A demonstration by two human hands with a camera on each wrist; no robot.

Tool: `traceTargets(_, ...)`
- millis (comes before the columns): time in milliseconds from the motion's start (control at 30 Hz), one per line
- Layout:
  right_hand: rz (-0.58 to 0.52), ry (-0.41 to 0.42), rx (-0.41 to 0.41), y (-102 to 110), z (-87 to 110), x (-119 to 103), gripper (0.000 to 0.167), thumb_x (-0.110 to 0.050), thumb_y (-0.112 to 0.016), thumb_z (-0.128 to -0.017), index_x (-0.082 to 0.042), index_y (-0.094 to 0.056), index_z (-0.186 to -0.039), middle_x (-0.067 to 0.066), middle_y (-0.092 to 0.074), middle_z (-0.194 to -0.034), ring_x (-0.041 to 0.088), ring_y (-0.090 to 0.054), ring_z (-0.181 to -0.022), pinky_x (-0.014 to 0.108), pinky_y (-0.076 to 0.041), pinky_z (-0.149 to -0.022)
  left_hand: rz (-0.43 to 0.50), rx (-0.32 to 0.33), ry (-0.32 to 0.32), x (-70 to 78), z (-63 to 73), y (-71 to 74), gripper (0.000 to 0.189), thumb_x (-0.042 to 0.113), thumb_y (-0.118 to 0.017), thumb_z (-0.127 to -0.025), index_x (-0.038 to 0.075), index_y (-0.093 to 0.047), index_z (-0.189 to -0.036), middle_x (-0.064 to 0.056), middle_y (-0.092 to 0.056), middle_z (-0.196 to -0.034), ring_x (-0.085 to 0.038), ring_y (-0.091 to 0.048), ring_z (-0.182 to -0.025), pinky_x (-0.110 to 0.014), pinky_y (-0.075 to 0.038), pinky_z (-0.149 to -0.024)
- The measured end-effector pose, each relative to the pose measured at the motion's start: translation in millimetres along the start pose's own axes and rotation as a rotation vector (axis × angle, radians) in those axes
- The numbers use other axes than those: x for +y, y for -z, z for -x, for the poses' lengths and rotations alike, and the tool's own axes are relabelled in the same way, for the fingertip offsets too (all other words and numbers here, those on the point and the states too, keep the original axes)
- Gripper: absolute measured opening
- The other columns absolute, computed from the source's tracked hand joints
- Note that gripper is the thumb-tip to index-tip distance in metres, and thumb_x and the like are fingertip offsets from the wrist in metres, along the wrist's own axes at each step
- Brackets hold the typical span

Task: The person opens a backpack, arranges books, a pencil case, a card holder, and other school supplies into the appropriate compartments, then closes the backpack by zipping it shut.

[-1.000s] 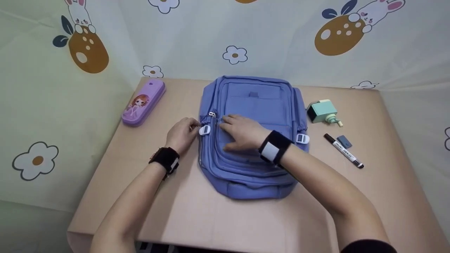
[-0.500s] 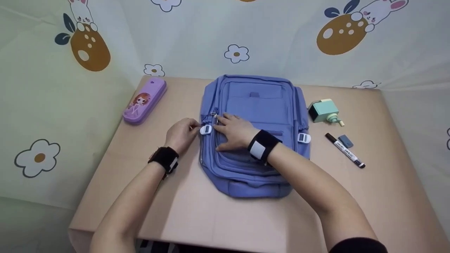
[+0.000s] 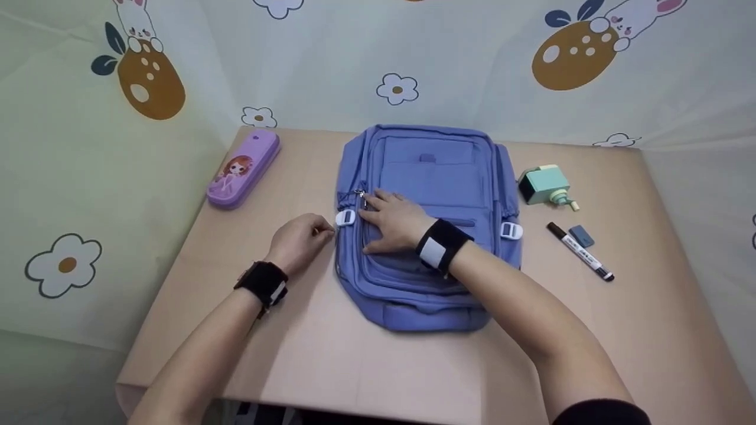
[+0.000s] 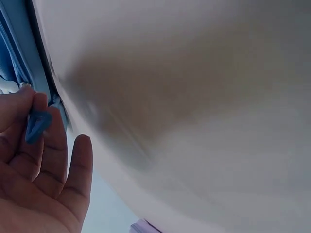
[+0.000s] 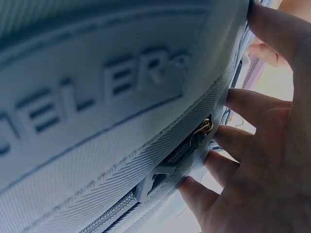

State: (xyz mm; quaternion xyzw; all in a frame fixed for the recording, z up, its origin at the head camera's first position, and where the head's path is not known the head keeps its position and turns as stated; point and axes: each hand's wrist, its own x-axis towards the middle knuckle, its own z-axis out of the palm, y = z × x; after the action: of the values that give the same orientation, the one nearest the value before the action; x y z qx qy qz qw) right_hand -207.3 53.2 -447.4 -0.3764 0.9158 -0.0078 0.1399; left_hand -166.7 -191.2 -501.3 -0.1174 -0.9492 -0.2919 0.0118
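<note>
A blue backpack (image 3: 431,183) lies front up on the table, its bottom toward me. Beside its left edge, my left hand (image 3: 300,239) pinches a blue strap end (image 4: 38,125) between thumb and fingers, just off the white side buckle (image 3: 345,218). My right hand (image 3: 397,221) rests spread on the backpack's front, fingertips by the left zipper. In the right wrist view, its fingers press along the bag's edge near a zipper pull (image 5: 154,180). A second white buckle (image 3: 511,231) sits on the bag's right side.
A purple pencil case (image 3: 243,170) lies at the table's (image 3: 378,372) back left. To the right of the bag are a green crank pencil sharpener (image 3: 546,184), a black-and-white marker (image 3: 580,252) and a dark blue eraser (image 3: 581,236).
My right hand has shifted left across the bag toward the zipper, then stayed there. My left hand has drawn slightly left and toward me, away from the buckle.
</note>
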Motion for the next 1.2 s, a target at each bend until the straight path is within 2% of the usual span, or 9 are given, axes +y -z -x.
traceTargets(133,0.000,0.005,-0.001,0,-0.5,0,0.088,-0.062,-0.066,-0.090,-0.015,-0.039,-0.158,0.013,-0.021,-0.168,0.035,-0.014,-0.155,0.050,-0.015,-0.123,-0.051,-0.016,-0.062,1.4,8.4,2.2,0.008,0.018,-0.072,-0.095,0.014,-0.078,-0.099,-0.002,-0.072,-0.097,-0.022,-0.067,-0.090,-0.043,-0.053,-0.080)
traceTargets(233,0.001,-0.001,-0.007,1,-0.3,0,0.088,-0.062,-0.066,-0.090,-0.015,-0.038,-0.158,0.013,-0.021,-0.168,0.035,-0.013,-0.155,0.050,-0.015,-0.123,-0.065,-0.026,-0.078,2.5,11.4,2.4,0.008,0.018,-0.073,-0.094,0.015,-0.079,-0.099,-0.001,-0.072,-0.095,-0.021,-0.067,-0.088,-0.042,-0.053,-0.078)
traceTargets(500,0.004,-0.009,-0.007,1,-0.2,-1,0.088,-0.063,-0.067,-0.090,-0.015,-0.038,-0.159,0.013,-0.020,-0.168,0.036,-0.013,-0.155,0.051,-0.014,-0.123,-0.033,-0.022,-0.065,5.0,11.7,-1.8,0.009,0.022,-0.074,-0.095,0.014,-0.077,-0.098,-0.001,-0.070,-0.093,-0.020,-0.065,-0.085,-0.041,-0.052,-0.077)
traceTargets(800,-0.025,0.026,0.005,1,6.9,-2,0.086,-0.062,-0.061,-0.094,-0.014,-0.034,-0.160,0.014,-0.017,-0.169,0.036,-0.010,-0.155,0.053,-0.013,-0.123,-0.033,-0.013,-0.055,4.2,12.4,-4.4,0.007,0.020,-0.073,-0.094,0.014,-0.077,-0.097,-0.001,-0.070,-0.093,-0.020,-0.066,-0.085,-0.041,-0.052,-0.076)
traceTargets(967,-0.063,0.081,0.009,2,26.0,-10,0.087,-0.067,-0.057,-0.094,-0.016,-0.033,-0.161,0.013,-0.017,-0.169,0.035,-0.011,-0.155,0.051,-0.012,-0.123,-0.034,-0.013,-0.043,3.7,13.0,-5.3,0.007,0.020,-0.073,-0.094,0.015,-0.076,-0.096,0.001,-0.069,-0.092,-0.019,-0.065,-0.085,-0.040,-0.052,-0.076)
traceTargets(1100,-0.061,0.148,-0.006,0,52.6,-20,0.089,-0.070,-0.054,-0.093,-0.016,-0.034,-0.160,0.013,-0.018,-0.168,0.036,-0.011,-0.155,0.049,-0.011,-0.124,-0.031,-0.007,-0.041,4.2,13.5,-5.2,0.007,0.021,-0.073,-0.094,0.015,-0.076,-0.096,0.001,-0.070,-0.092,-0.018,-0.065,-0.085,-0.040,-0.053,-0.076)
traceTargets(1200,-0.068,0.156,-0.041,-6,74.7,-24,0.090,-0.072,-0.054,-0.092,-0.018,-0.033,-0.161,0.012,-0.017,-0.169,0.037,-0.011,-0.155,0.051,-0.013,-0.123,-0.030,-0.001,-0.044,5.1,13.5,-4.5,0.007,0.021,-0.073,-0.094,0.015,-0.076,-0.096,0.000,-0.070,-0.092,-0.019,-0.066,-0.086,-0.040,-0.053,-0.077)
